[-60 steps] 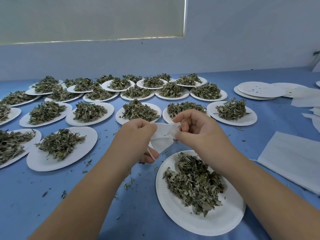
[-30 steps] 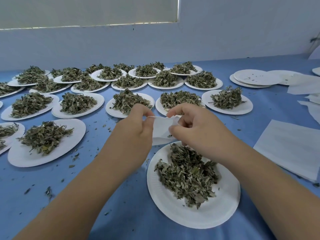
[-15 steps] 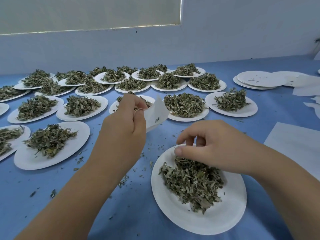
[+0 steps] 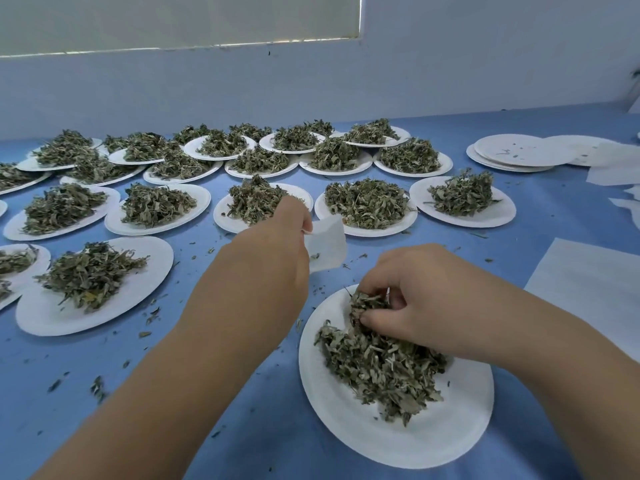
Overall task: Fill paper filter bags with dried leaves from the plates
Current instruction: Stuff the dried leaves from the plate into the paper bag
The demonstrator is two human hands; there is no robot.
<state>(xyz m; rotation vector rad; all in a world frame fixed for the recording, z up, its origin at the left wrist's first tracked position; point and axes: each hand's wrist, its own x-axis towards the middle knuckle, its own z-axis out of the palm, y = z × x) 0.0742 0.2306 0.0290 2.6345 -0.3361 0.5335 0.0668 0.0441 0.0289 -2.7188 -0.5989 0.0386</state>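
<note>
Hands work over a blue table (image 4: 242, 427). Left hand (image 4: 266, 261) pinches a white paper filter bag (image 4: 327, 242) by its upper edge, holding it in the air. Just right of and below the bag, right hand (image 4: 426, 299) curls around a clump of dried leaves (image 4: 381, 362) on the nearest paper plate (image 4: 346, 420). Beyond the bag sit many leaf-filled plates (image 4: 152, 226).

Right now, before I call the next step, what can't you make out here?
Head view only.
- Mouth of the filter bag: behind the left hand; open or not, filled or not, unclear.
- How many leaves are gripped: covered by the right hand's curled fingers.
- White sheet at right and far-left plate: cut by the frame edge.
</note>
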